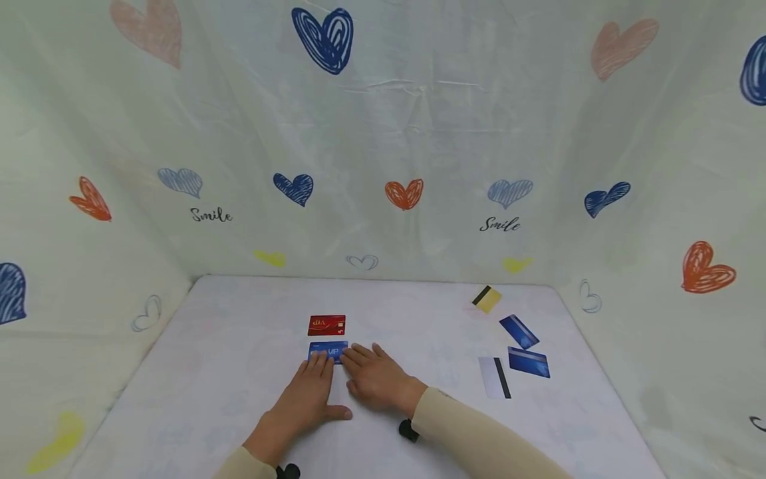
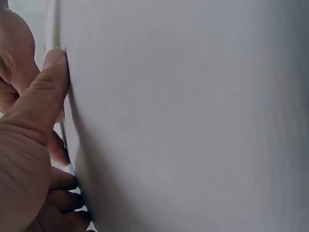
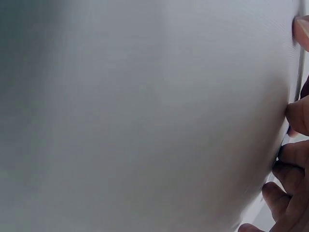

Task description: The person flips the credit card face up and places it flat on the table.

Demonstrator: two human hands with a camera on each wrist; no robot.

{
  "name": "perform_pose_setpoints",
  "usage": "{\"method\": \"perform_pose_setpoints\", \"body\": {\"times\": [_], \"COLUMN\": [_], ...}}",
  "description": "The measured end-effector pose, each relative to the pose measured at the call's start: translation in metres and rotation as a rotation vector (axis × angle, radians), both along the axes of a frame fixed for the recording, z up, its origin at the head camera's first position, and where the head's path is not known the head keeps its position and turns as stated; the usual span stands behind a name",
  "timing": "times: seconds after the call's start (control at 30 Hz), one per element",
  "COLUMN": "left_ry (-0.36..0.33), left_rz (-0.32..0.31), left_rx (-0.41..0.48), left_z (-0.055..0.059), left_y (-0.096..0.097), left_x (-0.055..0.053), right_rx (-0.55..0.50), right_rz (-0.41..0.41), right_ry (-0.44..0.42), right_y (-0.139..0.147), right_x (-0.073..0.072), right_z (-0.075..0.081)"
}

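A blue VIP card lies flat on the white table, just below a red VIP card in the head view. My left hand rests palm down, its extended fingertips on the blue card's near edge and its thumb out to the right. From the right side, my right hand touches the same card's right end with its fingertips. Fingers partly cover the card's lower part. In the left wrist view the left thumb lies along the tabletop; the right wrist view catches fingertips at its edge.
To the right lie more cards: a yellow card with a black stripe, an upper blue card, a lower blue card and a white card with a black stripe. A heart-printed curtain hangs behind the table.
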State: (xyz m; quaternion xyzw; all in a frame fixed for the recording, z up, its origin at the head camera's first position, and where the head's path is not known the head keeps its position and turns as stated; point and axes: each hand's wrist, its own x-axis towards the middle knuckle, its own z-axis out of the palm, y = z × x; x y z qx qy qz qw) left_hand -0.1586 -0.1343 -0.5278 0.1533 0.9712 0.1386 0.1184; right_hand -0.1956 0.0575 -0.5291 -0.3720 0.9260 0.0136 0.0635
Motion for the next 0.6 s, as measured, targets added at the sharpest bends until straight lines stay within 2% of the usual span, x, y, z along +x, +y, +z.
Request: {"method": "perform_pose_setpoints", "body": {"times": [0.17,0.33,0.43,0.6], "left_ry": [0.014,-0.001,-0.001,0.009], "left_rz": [-0.003,0.000,-0.016,-0.053], "left_rx": [-0.010,-0.010,-0.006,-0.045], "left_z": [-0.001,0.001,0.001,-0.001], "left_y": [-0.010,-0.015,-0.015,-0.014], "left_x": [0.000,0.000,0.000,-0.001], "right_rx": [0.021,0.050,0.056,0.041], "right_rz": [0.013,0.027,0.026,0.024], "right_ry": [0.014,0.028,0.036,0.026], "right_y": [-0.008,-0.009,-0.008,-0.007], "right_x": [-0.002,-0.003,-0.002,-0.003], "right_z": [-0.001,0.002,0.002,0.002]}}
